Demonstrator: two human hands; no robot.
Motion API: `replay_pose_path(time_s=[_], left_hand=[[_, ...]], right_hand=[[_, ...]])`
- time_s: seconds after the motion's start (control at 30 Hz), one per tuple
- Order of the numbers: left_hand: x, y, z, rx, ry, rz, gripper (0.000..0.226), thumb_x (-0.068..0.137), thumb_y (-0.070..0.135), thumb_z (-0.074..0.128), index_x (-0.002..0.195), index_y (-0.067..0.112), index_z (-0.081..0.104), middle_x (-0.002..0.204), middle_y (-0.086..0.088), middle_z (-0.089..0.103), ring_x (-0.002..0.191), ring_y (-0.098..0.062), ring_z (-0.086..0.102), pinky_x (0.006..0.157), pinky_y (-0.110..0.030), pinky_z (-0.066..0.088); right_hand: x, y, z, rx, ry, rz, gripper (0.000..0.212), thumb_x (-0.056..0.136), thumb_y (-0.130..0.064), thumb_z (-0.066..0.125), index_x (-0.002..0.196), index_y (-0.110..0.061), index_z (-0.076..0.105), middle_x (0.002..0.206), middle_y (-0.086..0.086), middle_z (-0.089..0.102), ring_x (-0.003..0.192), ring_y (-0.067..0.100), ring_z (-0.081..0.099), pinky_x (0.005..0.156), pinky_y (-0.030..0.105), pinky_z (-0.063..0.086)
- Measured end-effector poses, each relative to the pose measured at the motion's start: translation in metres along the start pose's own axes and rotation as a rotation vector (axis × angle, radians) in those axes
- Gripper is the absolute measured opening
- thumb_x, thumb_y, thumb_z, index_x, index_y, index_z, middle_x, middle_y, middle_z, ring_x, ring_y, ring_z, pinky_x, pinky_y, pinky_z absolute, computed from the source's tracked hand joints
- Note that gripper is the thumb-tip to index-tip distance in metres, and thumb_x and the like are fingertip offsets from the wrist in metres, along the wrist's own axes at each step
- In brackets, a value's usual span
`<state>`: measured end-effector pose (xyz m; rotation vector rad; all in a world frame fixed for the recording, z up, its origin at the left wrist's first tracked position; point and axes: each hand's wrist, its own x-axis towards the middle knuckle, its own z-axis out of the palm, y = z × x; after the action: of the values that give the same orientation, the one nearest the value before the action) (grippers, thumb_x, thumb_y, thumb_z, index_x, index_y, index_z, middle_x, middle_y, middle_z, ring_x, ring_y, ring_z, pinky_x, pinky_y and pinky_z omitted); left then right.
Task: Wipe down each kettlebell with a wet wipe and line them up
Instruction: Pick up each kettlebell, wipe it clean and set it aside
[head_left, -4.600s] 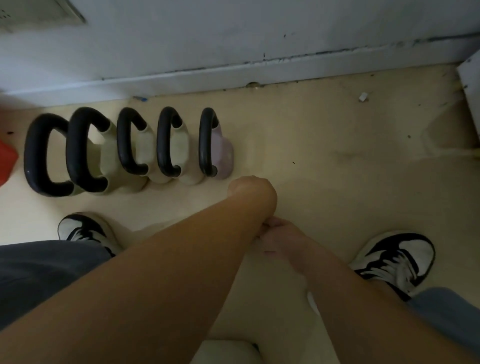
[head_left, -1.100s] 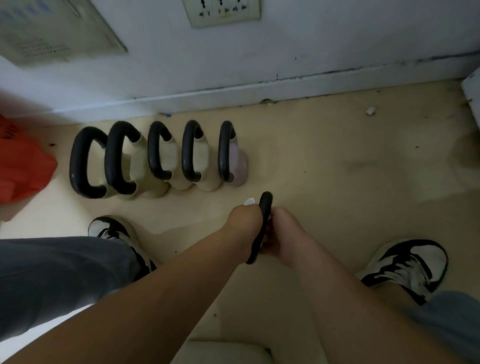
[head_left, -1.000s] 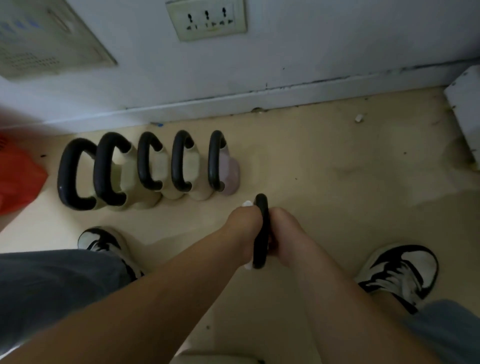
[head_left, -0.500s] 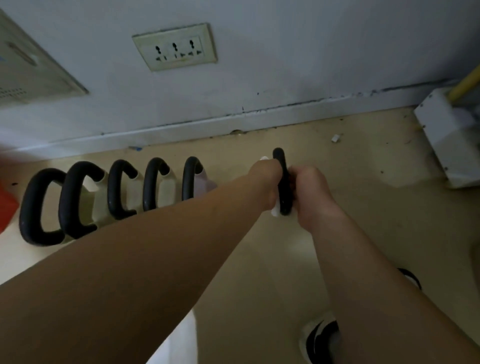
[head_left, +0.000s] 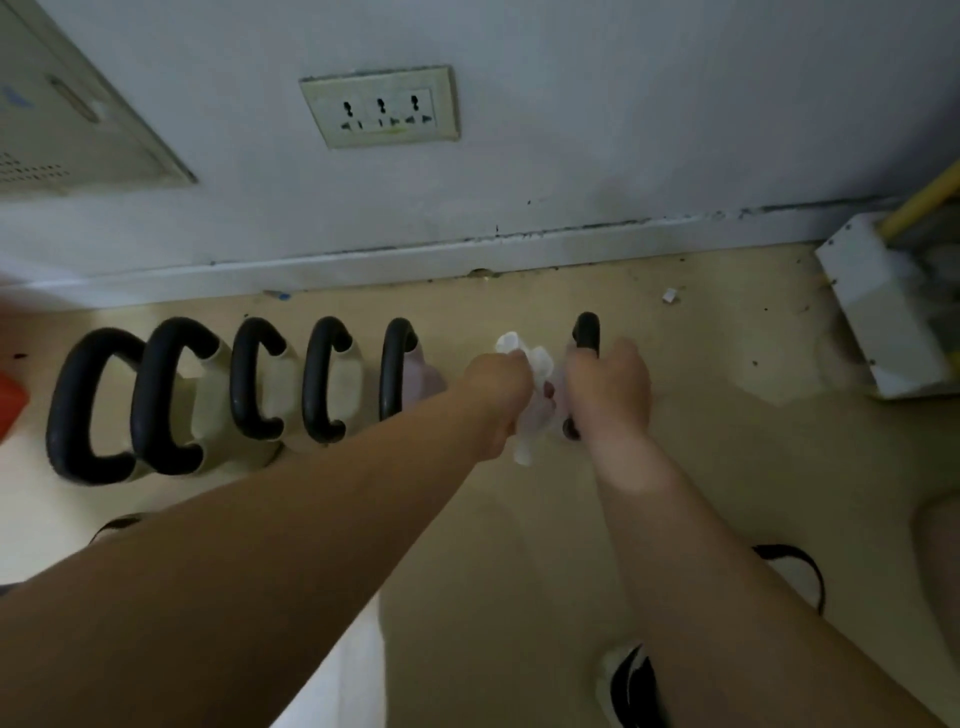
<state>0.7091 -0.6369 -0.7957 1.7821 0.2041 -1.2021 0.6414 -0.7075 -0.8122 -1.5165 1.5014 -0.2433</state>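
Several kettlebells (head_left: 260, 387) with black handles stand in a row along the wall, the rightmost one pale purple (head_left: 415, 379). To its right my right hand (head_left: 608, 387) grips the black handle of another kettlebell (head_left: 586, 330); its pale purple body shows between my hands. My left hand (head_left: 498, 387) presses a crumpled white wet wipe (head_left: 530, 358) against that body's left side. Whether this kettlebell rests on the floor I cannot tell.
The grey wall with a socket plate (head_left: 382, 106) and a skirting board runs behind the row. A white box (head_left: 878, 306) sits at the right by a yellow pole. An orange object (head_left: 10, 402) lies at far left. My shoe (head_left: 631, 686) is below.
Both hands have carried the kettlebell from near my feet out toward the wall, to the right end of the row. The left hand has shifted off the handle to the body's side with the wipe.
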Motion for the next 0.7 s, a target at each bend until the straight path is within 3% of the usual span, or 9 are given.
replay_pose_path(time_s=[0.07, 0.1, 0.17, 0.23, 0.33, 0.4, 0.5, 0.6, 0.7], left_hand=[[-0.005, -0.011, -0.022, -0.011, 0.008, -0.003, 0.025, 0.107, 0.032, 0.041, 0.103, 0.009, 0.052, 0.099, -0.010, 0.064, 0.096, -0.029, 0.068, 0.094, -0.045, 0.053], [-0.009, -0.015, -0.036, -0.014, 0.002, 0.009, 0.023, 0.106, 0.031, 0.045, 0.113, 0.010, 0.049, 0.103, -0.011, 0.067, 0.096, -0.029, 0.071, 0.087, -0.047, 0.057], [-0.020, -0.022, -0.063, 0.000, 0.030, 0.026, 0.038, 0.104, 0.029, 0.049, 0.135, 0.009, 0.043, 0.106, -0.015, 0.070, 0.082, -0.027, 0.074, 0.067, -0.041, 0.061], [-0.026, -0.029, -0.091, 0.007, 0.088, 0.033, 0.036, 0.101, 0.029, 0.054, 0.131, 0.009, 0.053, 0.101, -0.012, 0.070, 0.085, -0.026, 0.070, 0.070, -0.037, 0.059], [-0.036, -0.038, -0.128, -0.001, 0.168, 0.044, 0.017, 0.095, 0.020, 0.065, 0.103, 0.008, 0.057, 0.084, -0.008, 0.068, 0.074, -0.020, 0.065, 0.050, -0.026, 0.054], [-0.041, -0.046, -0.147, -0.011, 0.195, 0.056, 0.022, 0.089, 0.018, 0.071, 0.100, 0.000, 0.065, 0.082, -0.012, 0.072, 0.073, -0.024, 0.070, 0.054, -0.030, 0.058], [-0.041, -0.058, -0.167, -0.033, 0.217, 0.049, 0.024, 0.081, 0.020, 0.077, 0.095, 0.001, 0.070, 0.082, -0.014, 0.075, 0.080, -0.030, 0.073, 0.073, -0.045, 0.062], [-0.037, -0.068, -0.182, -0.135, 0.243, 0.025, 0.013, 0.079, 0.014, 0.075, 0.081, 0.008, 0.064, 0.086, -0.019, 0.073, 0.083, -0.034, 0.069, 0.071, -0.046, 0.061], [-0.035, -0.074, -0.190, -0.186, 0.238, 0.018, 0.018, 0.079, 0.011, 0.075, 0.074, 0.011, 0.058, 0.079, -0.013, 0.066, 0.074, -0.026, 0.061, 0.065, -0.037, 0.054]], right_hand=[[-0.015, -0.008, 0.015, -0.135, 0.070, -0.221, 0.045, 0.093, -0.026, 0.049, 0.136, -0.012, 0.054, 0.133, 0.010, 0.057, 0.119, 0.030, 0.056, 0.096, 0.041, 0.050], [-0.027, -0.015, 0.024, -0.162, 0.057, -0.315, 0.046, 0.095, -0.024, 0.049, 0.139, -0.013, 0.052, 0.138, 0.009, 0.054, 0.125, 0.028, 0.052, 0.102, 0.037, 0.044], [-0.052, -0.026, 0.045, -0.192, 0.001, -0.480, 0.040, 0.098, -0.023, 0.049, 0.137, -0.018, 0.054, 0.138, 0.004, 0.052, 0.126, 0.022, 0.048, 0.099, 0.032, 0.039], [-0.072, -0.030, 0.068, -0.206, -0.074, -0.538, 0.035, 0.098, -0.025, 0.050, 0.132, -0.023, 0.056, 0.133, -0.001, 0.051, 0.118, 0.017, 0.049, 0.088, 0.029, 0.039], [-0.086, -0.029, 0.098, -0.059, -0.336, -0.276, 0.032, 0.095, -0.032, 0.055, 0.126, -0.023, 0.056, 0.124, -0.002, 0.053, 0.099, 0.014, 0.053, 0.080, 0.030, 0.043], [-0.087, -0.028, 0.114, 0.012, -0.433, -0.110, 0.032, 0.090, -0.040, 0.062, 0.116, -0.020, 0.060, 0.110, -0.001, 0.063, 0.090, 0.015, 0.061, 0.072, 0.030, 0.049], [-0.081, -0.029, 0.135, -0.009, -0.494, -0.064, 0.032, 0.087, -0.042, 0.067, 0.111, -0.020, 0.069, 0.085, -0.003, 0.068, 0.076, 0.013, 0.065, 0.064, 0.027, 0.051], [-0.073, -0.032, 0.152, -0.045, -0.465, -0.047, 0.034, 0.090, -0.041, 0.066, 0.114, -0.017, 0.068, 0.083, -0.002, 0.066, 0.072, 0.013, 0.063, 0.055, 0.025, 0.045], [-0.067, -0.033, 0.160, -0.135, -0.455, -0.048, 0.033, 0.092, -0.039, 0.061, 0.115, -0.016, 0.064, 0.084, 0.000, 0.064, 0.070, 0.015, 0.060, 0.052, 0.026, 0.040]])
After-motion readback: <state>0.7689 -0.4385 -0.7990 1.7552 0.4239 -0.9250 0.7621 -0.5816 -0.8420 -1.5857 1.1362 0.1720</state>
